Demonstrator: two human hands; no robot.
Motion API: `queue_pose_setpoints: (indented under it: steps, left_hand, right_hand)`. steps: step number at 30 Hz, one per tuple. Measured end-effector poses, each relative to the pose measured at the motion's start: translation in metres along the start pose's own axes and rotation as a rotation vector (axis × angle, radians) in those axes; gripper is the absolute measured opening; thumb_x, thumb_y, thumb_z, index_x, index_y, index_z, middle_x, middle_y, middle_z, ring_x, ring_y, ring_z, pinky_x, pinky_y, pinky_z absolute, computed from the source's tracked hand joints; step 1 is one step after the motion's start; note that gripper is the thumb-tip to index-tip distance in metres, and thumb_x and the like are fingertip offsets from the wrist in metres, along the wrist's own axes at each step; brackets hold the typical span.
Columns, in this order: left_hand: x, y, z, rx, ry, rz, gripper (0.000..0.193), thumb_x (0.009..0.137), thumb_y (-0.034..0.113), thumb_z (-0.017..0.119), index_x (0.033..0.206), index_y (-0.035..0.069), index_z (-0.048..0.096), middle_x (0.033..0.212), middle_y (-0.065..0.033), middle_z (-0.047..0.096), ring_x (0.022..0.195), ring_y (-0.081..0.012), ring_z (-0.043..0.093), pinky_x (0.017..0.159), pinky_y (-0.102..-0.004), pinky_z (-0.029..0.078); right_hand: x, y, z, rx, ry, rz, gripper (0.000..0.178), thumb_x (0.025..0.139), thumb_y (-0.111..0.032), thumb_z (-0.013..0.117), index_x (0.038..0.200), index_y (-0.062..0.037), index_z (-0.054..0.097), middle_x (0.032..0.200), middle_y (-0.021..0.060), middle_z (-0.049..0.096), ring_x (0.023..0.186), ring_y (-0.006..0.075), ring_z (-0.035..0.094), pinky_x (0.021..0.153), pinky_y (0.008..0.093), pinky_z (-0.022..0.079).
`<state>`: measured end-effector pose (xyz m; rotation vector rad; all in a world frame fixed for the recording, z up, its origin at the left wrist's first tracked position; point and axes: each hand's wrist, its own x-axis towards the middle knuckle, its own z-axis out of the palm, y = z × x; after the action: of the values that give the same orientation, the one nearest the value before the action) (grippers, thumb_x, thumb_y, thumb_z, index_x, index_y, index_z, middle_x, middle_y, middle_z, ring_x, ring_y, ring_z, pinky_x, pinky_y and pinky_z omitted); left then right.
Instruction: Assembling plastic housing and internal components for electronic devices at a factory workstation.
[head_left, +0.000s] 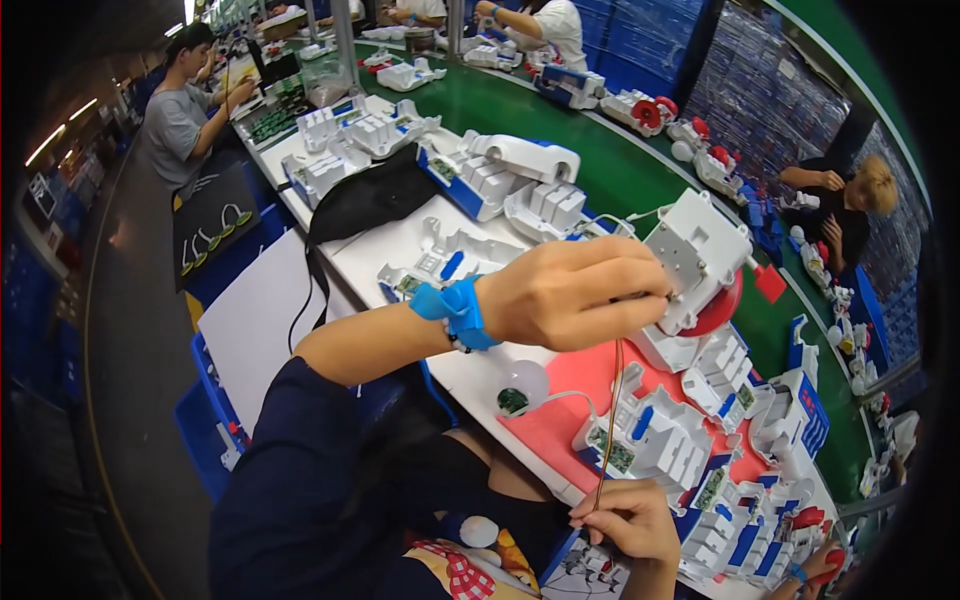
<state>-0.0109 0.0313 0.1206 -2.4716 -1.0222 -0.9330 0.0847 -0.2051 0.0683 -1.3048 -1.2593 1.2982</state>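
Observation:
Raised over the bench, my left hand (pixel 580 292) has its fingers closed in a pinch around a thin brown wire (pixel 612 420). The wire runs down from beneath those fingers to my right hand (pixel 635 520), which pinches its lower part near my lap. Just past my left fingertips is a white plastic housing (pixel 700 250) with a red dome (pixel 715 305) under it; whether the fingertips touch it, I cannot tell. Below the wire, an opened white housing with a green circuit board (pixel 618 455) lies on a pink mat (pixel 565 425). Beside it sits a round white bulb-like part (pixel 524 385).
More white and blue housings (pixel 470 180) crowd the bench, a black cloth bag (pixel 370 200) among them. A green conveyor (pixel 620 150) with red-domed units runs behind. Co-workers sit at the left (pixel 185 125) and far right (pixel 850 205); another person's hand (pixel 825 565) is at lower right.

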Motion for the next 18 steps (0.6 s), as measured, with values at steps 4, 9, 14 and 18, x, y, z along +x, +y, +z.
queue_pose_setpoints:
  steps: [4, 9, 14, 18]
  left_hand:
    - [-0.003, -0.001, 0.010, 0.010, -0.046, -0.013, 0.031, 0.062, -0.003, 0.064, 0.090, -0.001, 0.052, 0.090, -0.0155, 0.054, 0.082, -0.0313, 0.053, 0.071, -0.0365, 0.042]
    - [0.000, 0.001, 0.034, -0.128, -0.239, 0.107, 0.030, 0.062, -0.004, 0.063, 0.090, -0.001, 0.052, 0.091, -0.0158, 0.054, 0.083, -0.0317, 0.052, 0.072, -0.0371, 0.042]
    - [0.006, 0.017, 0.032, -0.356, -0.424, 0.260, 0.030, 0.062, -0.004, 0.063, 0.090, -0.001, 0.052, 0.092, -0.0161, 0.054, 0.084, -0.0321, 0.052, 0.073, -0.0377, 0.041]
    - [-0.002, 0.032, 0.037, -0.411, -0.455, 0.302, 0.030, 0.063, -0.004, 0.063, 0.091, -0.001, 0.052, 0.092, -0.0163, 0.054, 0.084, -0.0324, 0.052, 0.073, -0.0381, 0.041]
  right_hand:
    - [-0.006, 0.003, 0.007, -0.107, 0.042, 0.042, 0.008, 0.068, 0.001, 0.060, 0.075, 0.0043, 0.062, 0.070, 0.0104, 0.057, 0.053, 0.0108, 0.053, 0.046, 0.0190, 0.040]
    - [0.013, 0.000, -0.012, -0.321, -0.078, -0.080, 0.004, 0.068, 0.003, 0.059, 0.072, 0.0014, 0.060, 0.068, 0.0090, 0.057, 0.064, 0.0182, 0.057, 0.059, 0.0255, 0.045]
    - [0.029, 0.003, -0.037, 0.118, 0.260, 0.139, 0.008, 0.072, 0.002, 0.059, 0.079, 0.0047, 0.059, 0.069, 0.0062, 0.059, 0.057, 0.0085, 0.055, 0.050, 0.0188, 0.043]
    - [0.031, 0.017, -0.042, 0.172, 0.374, 0.144, 0.010, 0.072, 0.001, 0.058, 0.081, 0.0056, 0.057, 0.070, 0.0090, 0.059, 0.060, 0.0101, 0.057, 0.053, 0.0195, 0.047]
